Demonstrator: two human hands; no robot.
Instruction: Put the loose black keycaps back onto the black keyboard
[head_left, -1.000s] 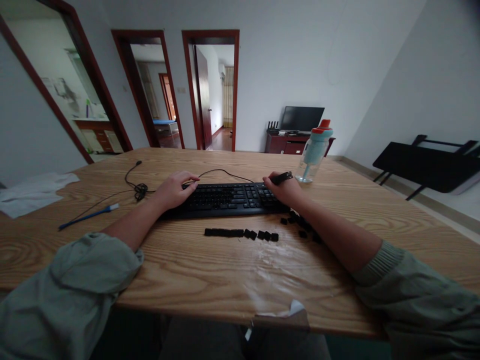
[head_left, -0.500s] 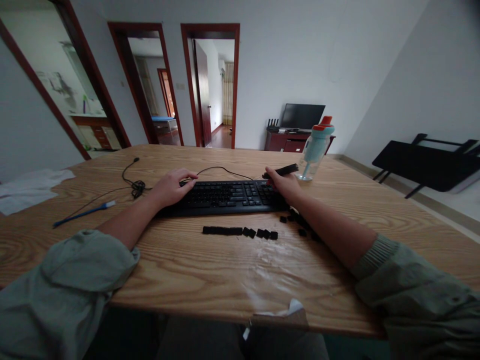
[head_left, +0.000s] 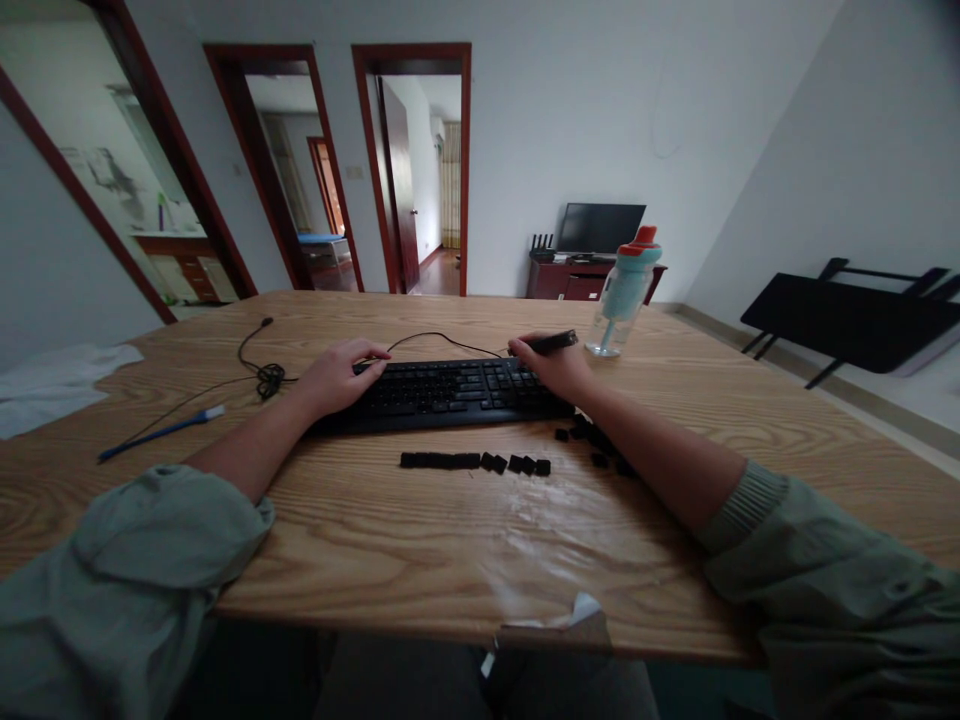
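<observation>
A: Start at the left edge of the frame.
B: Blue brush [head_left: 161, 437] lying on the tabletop [head_left: 360, 545], nothing touching it. Tangled cable [head_left: 270, 380] just beyond.
A: Left hand [head_left: 339, 374]?
B: At the keyboard's upper left corner, finger and thumb slightly apart. Cannot tell whether that grip clasps the edge.
A: Keyboard [head_left: 439, 392] itself?
B: Centre of frame, flat. Some keys appear to be off; too dark to count which.
A: Removed pieces?
B: A row of black keys [head_left: 439, 461] lies below centre. Left part lined up tight; right part gapped and slanted, so the lining-up looks partial.
A: Right hand [head_left: 556, 368]?
B: Over the keyboard's right end, grip closed around a dark stick [head_left: 553, 343].
A: Remaining?
B: Scattered keys [head_left: 600, 460], right of centre, partly behind the forearm: unsorted, I judge. Bottle [head_left: 624, 295] stands farther right.
</observation>
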